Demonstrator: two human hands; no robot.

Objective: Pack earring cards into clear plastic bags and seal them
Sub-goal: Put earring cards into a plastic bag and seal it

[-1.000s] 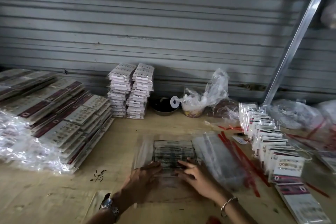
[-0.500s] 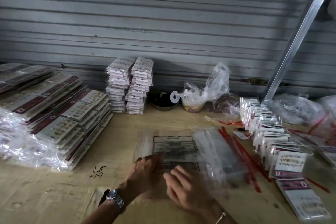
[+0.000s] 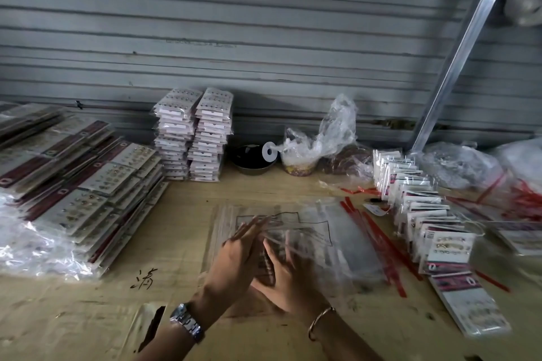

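My left hand [image 3: 234, 261] and my right hand [image 3: 289, 269] meet at the table's centre, both gripping a bagged earring card [image 3: 281, 240] lifted on edge off the surface. The card is blurred and partly hidden between my palms. Under it lies a pile of clear plastic bags [image 3: 337, 231] with red seal strips [image 3: 378, 240] along their right side. A leaning row of earring cards [image 3: 422, 205] stands to the right, with a flat stack of cards [image 3: 469, 308] at its near end.
Bagged card stacks [image 3: 79, 182] fill the left of the cardboard-covered table [image 3: 88, 316]. Two tall stacks [image 3: 195, 135] stand against the shutter wall, beside a dark bowl [image 3: 252, 160] and crumpled plastic bags [image 3: 319, 143]. A slanted metal bar [image 3: 457, 50] rises at right.
Both hands were pressing the bagged card flat on the table; now they have come together and raised it on edge off the surface.
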